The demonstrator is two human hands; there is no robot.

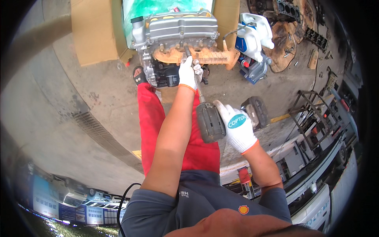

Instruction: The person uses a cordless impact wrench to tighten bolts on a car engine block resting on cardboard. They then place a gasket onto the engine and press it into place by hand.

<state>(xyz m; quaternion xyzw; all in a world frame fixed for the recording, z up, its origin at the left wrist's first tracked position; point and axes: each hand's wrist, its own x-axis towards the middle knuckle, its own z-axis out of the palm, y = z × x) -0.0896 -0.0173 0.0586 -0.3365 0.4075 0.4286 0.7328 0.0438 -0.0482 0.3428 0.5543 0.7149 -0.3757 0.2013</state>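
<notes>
A dark cordless impact wrench [209, 123] is gripped in my right hand [238, 125], which wears a white glove with an orange cuff. Its battery [257, 112] sticks out to the right of the hand. From its nose a long socket extension [200, 91] runs up toward the engine [181, 28]. Around the extension's far part my gloved left hand [188, 75] is closed. The socket end [186, 49] points at the rusty orange exhaust manifold [215, 57] along the engine's near side. Which fastener it meets is too small to tell.
An open cardboard box [94, 35] stands around the engine, with green plastic sheeting [152, 6] behind. To the right are white-and-blue jugs [252, 37], a wooden stump [281, 51] and engine parts [316, 38]. A floor drain grate [100, 132] lies left of my red-trousered legs.
</notes>
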